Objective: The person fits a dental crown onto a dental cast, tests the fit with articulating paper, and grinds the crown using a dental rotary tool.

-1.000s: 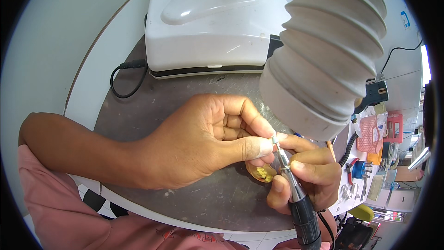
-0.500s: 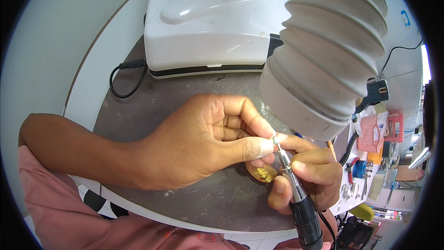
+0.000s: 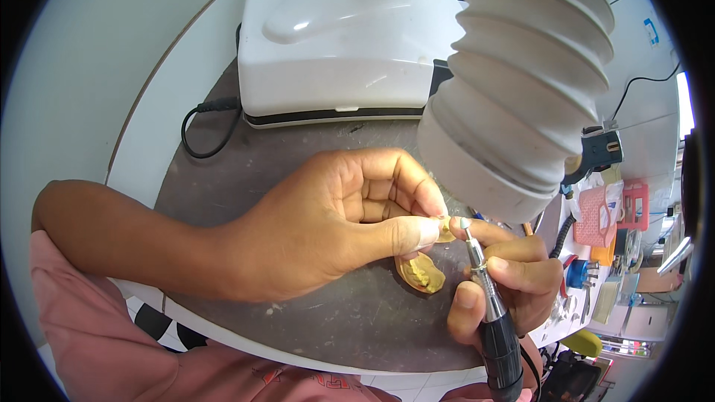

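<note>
Shifting rightward since the earlier frame, the right hand (image 3: 514,275) is gripping a black-and-silver rotary handpiece (image 3: 492,309) pen-fashion, apparently for fine control, its pale abrasive tip (image 3: 465,223) now standing apart from the left hand (image 3: 313,231). Just below and left of the white corrugated hose (image 3: 521,104), the left thumb and forefinger are pinching a small piece (image 3: 446,233), probably leaving its end exposed for access. That piece is showing yellowish-tan, mostly hidden, while a tan-and-yellow cast (image 3: 421,274) is lying farther below the hose.
</note>
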`<state>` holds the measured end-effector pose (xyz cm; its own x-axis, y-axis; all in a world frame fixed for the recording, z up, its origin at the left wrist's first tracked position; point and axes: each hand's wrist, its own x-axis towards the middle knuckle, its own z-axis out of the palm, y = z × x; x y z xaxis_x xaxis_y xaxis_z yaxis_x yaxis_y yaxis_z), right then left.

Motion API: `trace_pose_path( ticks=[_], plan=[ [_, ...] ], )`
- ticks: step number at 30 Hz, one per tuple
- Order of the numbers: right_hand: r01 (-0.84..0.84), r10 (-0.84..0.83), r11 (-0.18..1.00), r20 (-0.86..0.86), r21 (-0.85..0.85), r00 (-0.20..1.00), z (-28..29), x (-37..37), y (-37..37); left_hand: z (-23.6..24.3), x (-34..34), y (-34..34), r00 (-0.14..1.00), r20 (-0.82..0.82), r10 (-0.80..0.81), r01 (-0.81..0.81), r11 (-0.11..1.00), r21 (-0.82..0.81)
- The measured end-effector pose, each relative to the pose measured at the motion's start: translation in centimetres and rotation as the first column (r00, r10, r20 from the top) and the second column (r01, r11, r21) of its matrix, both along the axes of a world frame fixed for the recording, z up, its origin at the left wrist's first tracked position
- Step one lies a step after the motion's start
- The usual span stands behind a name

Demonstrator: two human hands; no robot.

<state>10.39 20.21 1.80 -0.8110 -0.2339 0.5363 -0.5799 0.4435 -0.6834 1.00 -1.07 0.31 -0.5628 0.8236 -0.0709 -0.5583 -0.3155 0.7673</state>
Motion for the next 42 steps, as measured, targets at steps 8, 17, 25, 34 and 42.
trace_pose_path(
  ticks=[8,17,25,34,42],
  plan=[
    [0.031,-0.031,0.999,-0.031,0.004,0.999,0.04,0.19,0.12,0.0,-0.03,-0.07,0.999,-0.049,-0.014,0.012,0.999,-0.049],
    [-0.017,0.018,1.0,-0.049,0.01,0.999,-0.42,-0.49,0.1,0.19,0.19,0.01,0.999,-0.018,0.03,-0.031,0.997,-0.073],
    [-0.053,0.054,0.996,-0.011,0.075,0.998,0.01,-0.36,-0.39,0.08,0.26,-0.03,0.999,-0.011,0.043,-0.043,0.995,-0.089],
    [0.009,-0.003,0.998,-0.083,0.065,0.997,-0.44,-0.28,-0.42,0.4,0.13,-0.07,1.0,0.009,0.03,-0.029,0.995,-0.099],
    [-0.021,0.02,0.991,0.002,0.13,1.0,0.12,-0.26,-0.35,0.53,0.01,-0.18,0.999,0.044,0.023,-0.019,0.997,-0.072]
  ],
)
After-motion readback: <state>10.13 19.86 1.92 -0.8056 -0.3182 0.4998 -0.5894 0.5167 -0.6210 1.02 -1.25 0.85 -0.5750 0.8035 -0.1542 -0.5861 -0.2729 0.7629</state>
